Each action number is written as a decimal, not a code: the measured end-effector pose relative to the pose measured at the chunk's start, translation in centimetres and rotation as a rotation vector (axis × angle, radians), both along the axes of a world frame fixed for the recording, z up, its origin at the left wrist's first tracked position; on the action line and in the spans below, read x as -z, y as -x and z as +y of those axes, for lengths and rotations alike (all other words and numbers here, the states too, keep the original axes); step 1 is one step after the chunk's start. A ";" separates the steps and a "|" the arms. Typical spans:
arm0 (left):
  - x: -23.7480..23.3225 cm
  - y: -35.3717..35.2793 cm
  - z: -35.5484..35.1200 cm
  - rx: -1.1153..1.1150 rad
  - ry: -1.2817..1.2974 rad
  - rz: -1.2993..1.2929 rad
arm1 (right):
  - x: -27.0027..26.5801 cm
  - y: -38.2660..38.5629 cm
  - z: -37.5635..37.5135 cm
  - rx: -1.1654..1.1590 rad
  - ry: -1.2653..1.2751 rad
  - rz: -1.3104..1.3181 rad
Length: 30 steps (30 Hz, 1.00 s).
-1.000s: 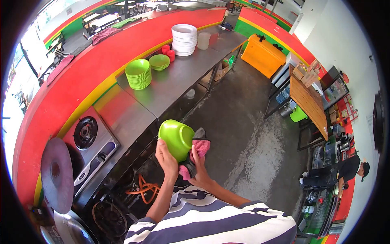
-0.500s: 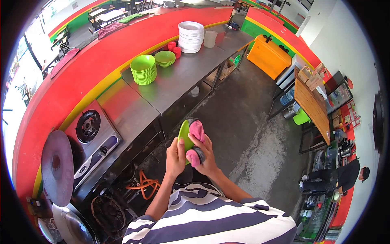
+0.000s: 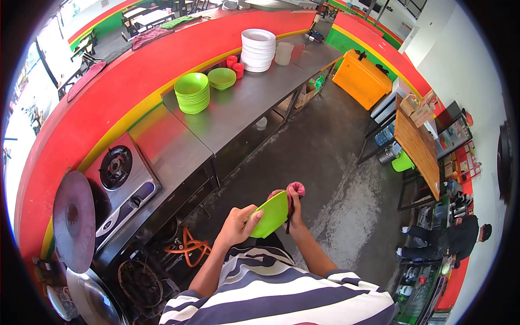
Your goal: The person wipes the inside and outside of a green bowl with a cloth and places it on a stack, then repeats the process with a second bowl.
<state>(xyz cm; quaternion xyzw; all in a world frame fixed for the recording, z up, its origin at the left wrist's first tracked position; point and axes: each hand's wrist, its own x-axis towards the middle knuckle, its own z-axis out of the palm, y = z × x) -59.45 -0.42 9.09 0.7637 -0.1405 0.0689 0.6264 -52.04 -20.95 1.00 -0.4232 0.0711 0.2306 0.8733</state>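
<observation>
A green bowl [image 3: 272,214] is tilted on its side in front of my striped shirt. My left hand [image 3: 236,228] is closed on its left edge, thumb on the near face. At the opposite rim, my right hand [image 3: 296,212] is wrapped around a pink and dark cloth [image 3: 296,189] that touches the bowl. Part of the right hand's fingers is hidden behind the bowl. On the steel counter [image 3: 227,116] stand a tall stack of green bowls [image 3: 192,96] and a lower green stack [image 3: 222,79].
White plates [image 3: 258,53] are piled beside red cups [image 3: 237,69] farther along the counter. A gas stove [image 3: 122,173] and a large round lid [image 3: 74,222] are at left. An orange hose [image 3: 187,246] hangs below. A person [image 3: 460,238] stands at far right near a wooden table [image 3: 414,146].
The bowl has turned from nearly edge-on to show its broad side, and sits slightly lower. My right hand with the cloth has moved right to the bowl's far rim.
</observation>
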 end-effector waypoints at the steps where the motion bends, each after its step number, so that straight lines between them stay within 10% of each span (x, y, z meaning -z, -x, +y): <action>1: 0.2 -0.3 -0.2 0.000 0.015 -0.026 | -0.5 0.6 0.3 0.033 -0.088 0.050; 8: 2.1 -2.5 -0.7 -0.127 0.043 -0.220 | 0.7 1.8 1.9 0.098 -0.474 0.093; 17: 7.6 -5.8 -1.4 -0.235 -0.232 0.377 | 4.9 -5.7 -1.2 0.386 -0.363 0.161; 21: 6.9 -7.8 -1.3 0.231 0.694 1.182 | 5.3 -8.2 -2.4 0.358 -0.259 -0.104; 30: 8.4 -17.5 -4.1 0.020 0.985 0.920 | 5.4 -20.6 -4.3 0.219 0.011 -0.202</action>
